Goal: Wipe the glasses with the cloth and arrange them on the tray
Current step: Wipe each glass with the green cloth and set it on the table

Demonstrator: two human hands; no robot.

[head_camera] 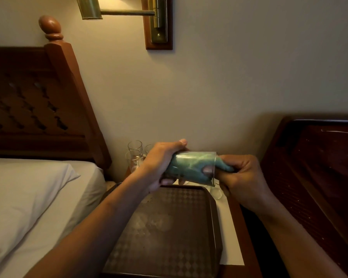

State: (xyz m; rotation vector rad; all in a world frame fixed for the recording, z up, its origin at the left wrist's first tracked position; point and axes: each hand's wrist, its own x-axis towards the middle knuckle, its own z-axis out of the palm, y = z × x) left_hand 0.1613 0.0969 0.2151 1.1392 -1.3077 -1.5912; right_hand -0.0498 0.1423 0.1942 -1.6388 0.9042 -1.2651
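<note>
My left hand (159, 163) grips the base end of a clear glass (197, 157) that lies on its side in the air above the far edge of the brown checkered tray (214, 217). A green cloth (189, 167) is stuffed inside the glass and sticks out of its mouth. My right hand (241, 177) grips the cloth at the rim, with the thumb inside the glass. Several more clear glasses (134, 155) stand behind my left hand by the wall. The tray holds no glasses.
The tray sits on a white-topped wooden nightstand (232, 237). A bed with a white pillow (28, 197) and a dark headboard (38, 101) is on the left. Dark wooden furniture (319, 167) stands on the right. A brass wall lamp (129, 13) hangs above.
</note>
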